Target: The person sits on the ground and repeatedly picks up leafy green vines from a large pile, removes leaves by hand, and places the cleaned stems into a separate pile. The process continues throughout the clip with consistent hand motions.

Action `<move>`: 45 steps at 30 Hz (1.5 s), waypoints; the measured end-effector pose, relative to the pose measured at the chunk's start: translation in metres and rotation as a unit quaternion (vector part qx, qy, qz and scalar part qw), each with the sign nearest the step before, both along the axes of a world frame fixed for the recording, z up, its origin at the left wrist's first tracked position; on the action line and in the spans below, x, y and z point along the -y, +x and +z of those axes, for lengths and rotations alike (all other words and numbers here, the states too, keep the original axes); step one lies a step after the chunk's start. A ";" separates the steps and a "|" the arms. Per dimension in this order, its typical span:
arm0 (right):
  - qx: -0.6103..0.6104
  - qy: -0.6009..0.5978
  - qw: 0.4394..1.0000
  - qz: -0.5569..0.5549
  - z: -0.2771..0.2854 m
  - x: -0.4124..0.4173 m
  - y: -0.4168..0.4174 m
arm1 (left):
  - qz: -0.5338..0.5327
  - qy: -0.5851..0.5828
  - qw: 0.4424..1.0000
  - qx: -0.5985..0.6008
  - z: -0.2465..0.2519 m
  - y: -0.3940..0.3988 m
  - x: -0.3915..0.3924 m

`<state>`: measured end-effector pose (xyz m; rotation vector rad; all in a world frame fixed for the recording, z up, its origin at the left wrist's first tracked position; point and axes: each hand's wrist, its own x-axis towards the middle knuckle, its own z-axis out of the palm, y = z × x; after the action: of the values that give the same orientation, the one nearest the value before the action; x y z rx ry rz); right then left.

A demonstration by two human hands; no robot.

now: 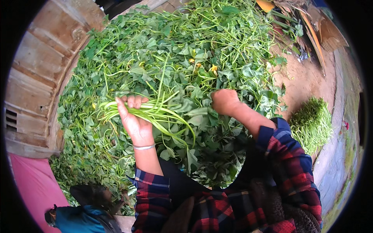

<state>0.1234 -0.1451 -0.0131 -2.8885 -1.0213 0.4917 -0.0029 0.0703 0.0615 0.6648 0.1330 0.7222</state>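
My left hand (135, 119), palm up with a bracelet at the wrist, is closed around a bunch of long green leafy stems (157, 109). The stems reach out to both sides of it, and leaves hang at their right end. To the right, my right hand (225, 102) is curled with its back up over the heap; its fingertips are hidden, so I cannot tell whether it grips a leaf or stem. Under both hands spreads a large heap of green vines and leaves (180, 43), with a yellow flower (214, 68) in it.
A stacked pile of green stems (313, 125) stands at the right on the ground. Boards and cardboard (329, 32) lie at the upper right. A wooden plank wall (43, 58) borders the left, above a pink cloth (36, 180). Another person (81, 218) in blue is at the lower left.
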 end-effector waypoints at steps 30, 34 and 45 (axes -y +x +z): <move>-0.317 0.384 0.865 0.065 -0.003 -0.005 -0.049 | 0.133 -0.076 0.986 -0.071 -0.015 0.001 -0.019; -0.443 0.380 0.812 0.009 0.007 0.000 -0.044 | 0.139 -0.080 0.984 -0.074 -0.012 -0.002 -0.027; -0.260 0.033 0.929 0.263 0.031 -0.001 -0.084 | 0.198 -0.025 0.977 -0.070 -0.013 0.004 -0.023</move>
<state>0.0397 -0.1438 0.0179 -2.1842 -1.6343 1.1372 0.0016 0.0937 0.0489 0.6480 0.4210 1.0504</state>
